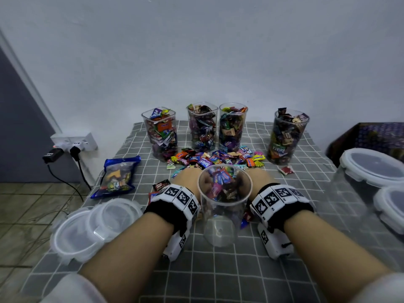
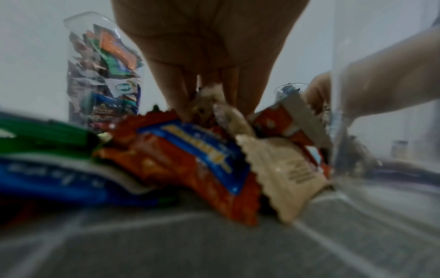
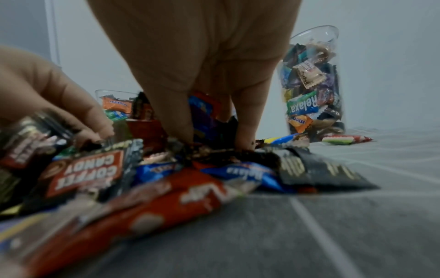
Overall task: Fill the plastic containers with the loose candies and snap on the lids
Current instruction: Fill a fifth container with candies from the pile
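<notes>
Candies (image 1: 215, 159) lie loose in a heap on the table (image 1: 218, 270), between the row of four filled containers (image 1: 160, 133) at the back and the near container (image 1: 225, 202), which stands between the two wrists and looks to hold nothing yet; the wrappers seen through its wall seem to lie behind it. Both hands reach round it into the heap. The left hand (image 2: 209, 56) has its fingers pointed down into the wrappers, and the right hand (image 3: 197, 65) does the same; whether either grip has closed on any sweets I cannot tell, since the fingertips are buried.

The sweets look light, small and slick in crinkled foil and plastic, so a pinch would likely take few and let others slide off. Scooping with both hands cupped together, palms under the pile, seems the better hold. The tall container looks thin-walled, light and easy to tip, so a handful is best dropped straight down through the mouth without knocking the rim.

Lids (image 1: 98, 224) are stacked at the near left, more at the right edge; none of the five is capped yet. They look stiff, with clip tabs at the rim to press.
</notes>
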`<state>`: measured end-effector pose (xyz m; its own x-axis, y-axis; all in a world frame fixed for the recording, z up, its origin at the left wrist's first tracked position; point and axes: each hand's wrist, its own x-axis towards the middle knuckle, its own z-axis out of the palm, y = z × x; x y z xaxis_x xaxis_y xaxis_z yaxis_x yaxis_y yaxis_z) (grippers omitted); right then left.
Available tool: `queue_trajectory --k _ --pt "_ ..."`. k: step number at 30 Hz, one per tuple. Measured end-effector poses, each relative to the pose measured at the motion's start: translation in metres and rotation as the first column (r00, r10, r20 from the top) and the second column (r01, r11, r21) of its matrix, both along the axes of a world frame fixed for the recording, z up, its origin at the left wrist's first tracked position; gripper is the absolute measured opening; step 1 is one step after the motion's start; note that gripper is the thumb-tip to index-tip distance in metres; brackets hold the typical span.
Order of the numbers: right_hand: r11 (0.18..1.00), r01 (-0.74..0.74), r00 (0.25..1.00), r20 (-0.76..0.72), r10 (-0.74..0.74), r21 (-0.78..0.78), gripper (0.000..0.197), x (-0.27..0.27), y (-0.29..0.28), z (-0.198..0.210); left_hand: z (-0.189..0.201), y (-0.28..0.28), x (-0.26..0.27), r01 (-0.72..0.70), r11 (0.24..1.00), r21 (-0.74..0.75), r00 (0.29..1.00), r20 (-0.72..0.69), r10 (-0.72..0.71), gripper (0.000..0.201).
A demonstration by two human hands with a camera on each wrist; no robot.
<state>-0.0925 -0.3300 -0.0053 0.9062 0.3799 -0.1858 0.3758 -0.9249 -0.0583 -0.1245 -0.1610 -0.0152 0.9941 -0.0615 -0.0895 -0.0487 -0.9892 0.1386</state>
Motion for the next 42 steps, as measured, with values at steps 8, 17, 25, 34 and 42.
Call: queue_trajectory --k 8,17,25,34,42 --pt "0.996 0.032 0.997 0.07 -0.038 0.086 0.021 -0.002 -0.002 0.002 0.001 0.005 -0.007 -0.133 0.986 -0.104 0.987 0.082 0.142 0.027" --pt "0.862 0.122 0.961 0.16 -0.227 0.493 0.024 -0.016 -0.023 0.018 0.004 0.004 -0.016 -0.119 0.978 -0.173 0.967 0.201 0.154 0.026" --pt "0.515 -0.026 0.98 0.124 -0.156 0.857 0.016 -0.034 -0.042 0.074 0.005 0.001 -0.017 -0.112 0.981 -0.159 0.969 0.202 0.143 0.025" --pt "0.566 -0.193 0.981 0.154 0.117 0.802 0.016 -0.079 -0.02 0.097 0.007 0.002 -0.018 -0.101 0.98 -0.169 0.972 0.193 0.133 0.029" --pt "0.701 -0.251 0.966 0.215 0.141 0.668 0.023 -0.09 -0.014 0.095 0.006 0.006 -0.026 -0.106 0.963 -0.249 0.947 0.271 0.174 0.027"
